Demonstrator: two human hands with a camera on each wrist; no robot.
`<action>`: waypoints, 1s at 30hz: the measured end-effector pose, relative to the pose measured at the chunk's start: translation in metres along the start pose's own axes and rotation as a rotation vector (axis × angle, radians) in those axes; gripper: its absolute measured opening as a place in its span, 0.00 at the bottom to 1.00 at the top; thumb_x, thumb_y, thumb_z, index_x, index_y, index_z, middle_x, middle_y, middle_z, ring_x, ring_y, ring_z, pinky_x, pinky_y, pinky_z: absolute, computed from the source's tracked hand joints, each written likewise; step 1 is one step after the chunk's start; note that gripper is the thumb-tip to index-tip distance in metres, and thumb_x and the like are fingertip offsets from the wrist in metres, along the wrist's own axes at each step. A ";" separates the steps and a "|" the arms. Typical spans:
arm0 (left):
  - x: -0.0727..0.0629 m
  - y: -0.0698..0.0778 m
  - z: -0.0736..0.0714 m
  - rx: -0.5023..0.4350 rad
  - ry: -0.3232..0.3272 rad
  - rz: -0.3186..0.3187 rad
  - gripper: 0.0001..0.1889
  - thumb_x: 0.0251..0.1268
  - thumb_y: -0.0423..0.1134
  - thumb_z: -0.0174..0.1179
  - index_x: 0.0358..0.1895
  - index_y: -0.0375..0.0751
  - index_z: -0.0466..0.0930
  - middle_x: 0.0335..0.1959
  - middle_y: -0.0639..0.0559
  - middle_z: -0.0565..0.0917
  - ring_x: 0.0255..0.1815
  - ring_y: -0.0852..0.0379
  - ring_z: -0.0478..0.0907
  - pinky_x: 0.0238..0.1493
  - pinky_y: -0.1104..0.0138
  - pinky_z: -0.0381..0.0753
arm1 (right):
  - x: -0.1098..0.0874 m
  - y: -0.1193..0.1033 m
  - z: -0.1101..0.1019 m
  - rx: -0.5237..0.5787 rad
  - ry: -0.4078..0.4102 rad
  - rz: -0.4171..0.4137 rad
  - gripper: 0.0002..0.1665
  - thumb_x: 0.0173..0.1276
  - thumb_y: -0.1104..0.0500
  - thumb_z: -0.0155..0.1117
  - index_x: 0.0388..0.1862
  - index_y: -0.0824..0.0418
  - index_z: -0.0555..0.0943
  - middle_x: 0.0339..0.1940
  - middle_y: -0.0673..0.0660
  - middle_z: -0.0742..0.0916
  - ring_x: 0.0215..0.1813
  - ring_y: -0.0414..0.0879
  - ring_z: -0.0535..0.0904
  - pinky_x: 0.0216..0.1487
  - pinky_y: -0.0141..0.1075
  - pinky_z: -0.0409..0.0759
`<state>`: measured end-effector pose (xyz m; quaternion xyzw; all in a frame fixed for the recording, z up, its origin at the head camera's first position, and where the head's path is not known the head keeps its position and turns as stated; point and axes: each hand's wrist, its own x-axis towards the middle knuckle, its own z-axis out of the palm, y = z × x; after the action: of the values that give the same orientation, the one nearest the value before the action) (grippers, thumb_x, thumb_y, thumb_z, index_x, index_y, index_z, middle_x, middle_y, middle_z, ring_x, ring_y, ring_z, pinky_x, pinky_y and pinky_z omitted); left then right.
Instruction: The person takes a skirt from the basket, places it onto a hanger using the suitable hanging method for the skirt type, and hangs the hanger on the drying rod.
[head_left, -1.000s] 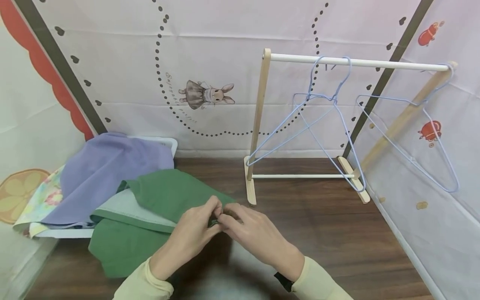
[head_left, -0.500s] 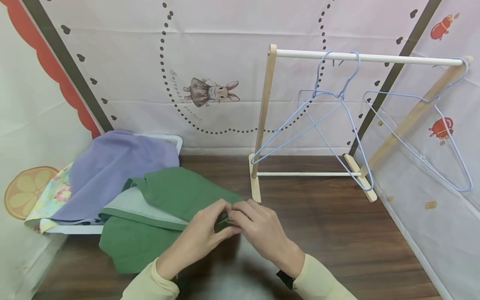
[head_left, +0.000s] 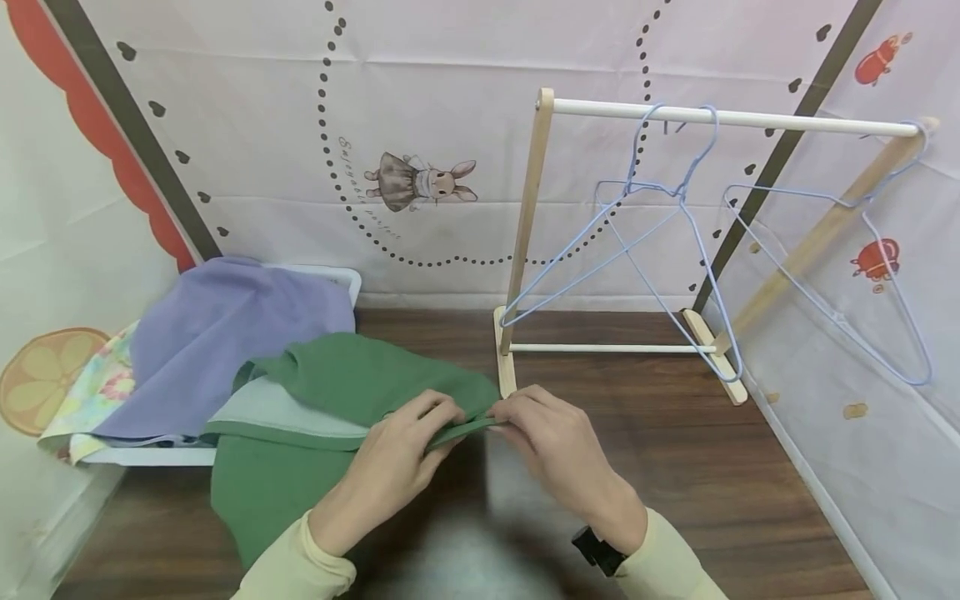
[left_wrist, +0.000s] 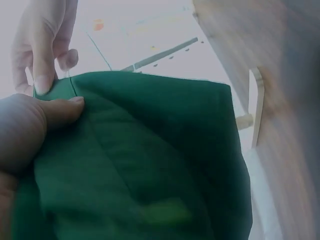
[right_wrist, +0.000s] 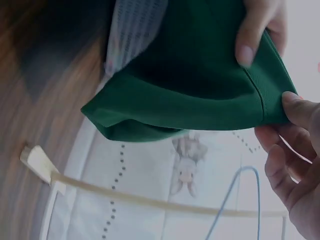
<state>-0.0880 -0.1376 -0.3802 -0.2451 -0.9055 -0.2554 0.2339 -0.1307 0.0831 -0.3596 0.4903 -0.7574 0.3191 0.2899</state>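
A green garment (head_left: 382, 375) spreads from the left side to my hands, with a stitched hem and a paler inner side partly showing. My left hand (head_left: 397, 454) pinches its edge; the thumb lies on the fabric in the left wrist view. Farther along that edge, my right hand (head_left: 562, 446) pinches the end of the hem between thumb and fingers. The right wrist view shows the right hand (right_wrist: 300, 145) at a seamed corner, with the hem drawn between both hands. The garment's full shape is hidden by folds.
Left of the garment, a white tray (head_left: 150, 456) holds a purple cloth (head_left: 247, 325) and a floral cloth (head_left: 105, 396). Beyond my hands stands a wooden rack (head_left: 527, 208) with a white rail (head_left: 750, 119) and blue wire hangers (head_left: 712, 275). Patterned sheets line the walls.
My hands were close together at the garment's edge. The right hand has moved right, away from the left, and a strip of hem now stretches between them.
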 end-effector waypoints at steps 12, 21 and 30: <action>0.000 0.001 -0.016 0.062 -0.003 -0.015 0.16 0.52 0.29 0.72 0.41 0.51 0.80 0.45 0.61 0.77 0.40 0.62 0.78 0.32 0.64 0.80 | -0.004 0.008 -0.035 -0.025 0.089 0.028 0.09 0.73 0.55 0.60 0.41 0.60 0.82 0.36 0.49 0.85 0.33 0.37 0.79 0.30 0.29 0.77; 0.002 0.006 -0.039 0.099 0.055 -0.024 0.19 0.47 0.26 0.73 0.42 0.49 0.83 0.46 0.58 0.79 0.43 0.59 0.79 0.31 0.62 0.80 | -0.001 0.007 -0.063 -0.053 0.214 0.047 0.14 0.73 0.53 0.59 0.38 0.63 0.82 0.33 0.51 0.85 0.24 0.35 0.71 0.23 0.23 0.68; -0.002 -0.009 -0.055 0.131 0.114 -0.034 0.25 0.43 0.17 0.67 0.45 0.49 0.85 0.44 0.60 0.81 0.37 0.57 0.81 0.25 0.62 0.77 | -0.010 0.012 -0.090 -0.114 0.295 0.135 0.19 0.73 0.51 0.59 0.37 0.69 0.81 0.34 0.56 0.87 0.27 0.38 0.78 0.27 0.23 0.74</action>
<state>-0.0756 -0.1765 -0.3426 -0.1990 -0.9096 -0.2129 0.2962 -0.1274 0.1617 -0.3132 0.3691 -0.7547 0.3629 0.4031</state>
